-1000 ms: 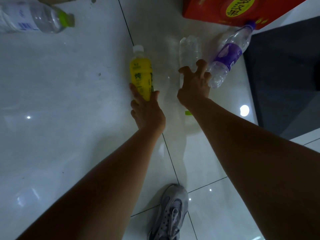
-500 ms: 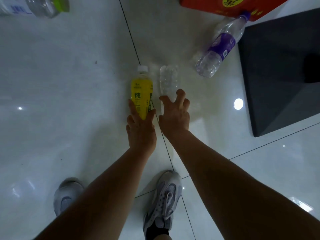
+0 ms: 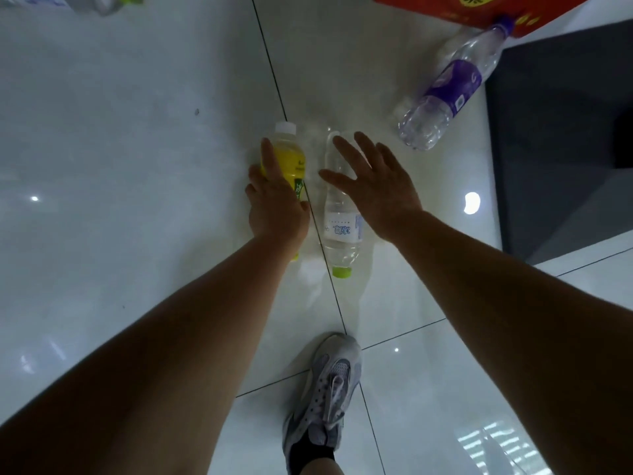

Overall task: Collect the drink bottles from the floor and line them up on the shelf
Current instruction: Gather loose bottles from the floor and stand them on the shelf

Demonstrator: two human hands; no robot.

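A yellow drink bottle (image 3: 289, 156) with a white cap lies on the pale tiled floor, cap pointing away from me. My left hand (image 3: 274, 204) grips it from above, thumb on its right side and index finger stretched along its left side. Right beside it lies a clear water bottle (image 3: 340, 231) with a white label and a green cap pointing toward me. My right hand (image 3: 376, 186) hovers over its far end with fingers spread and straight, holding nothing. A clear bottle with a purple label (image 3: 452, 84) lies further off at the upper right.
Another clear bottle with a green cap (image 3: 99, 0) lies at the top left edge. A red carton (image 3: 479, 8) stands at the top right. A dark panel (image 3: 565, 132) fills the right side. My grey shoe (image 3: 325, 389) stands on the tiles below the bottles.
My left hand has slid further up over the yellow bottle. My right hand has spread its fingers flat above the clear bottle, whose label and green cap now show.
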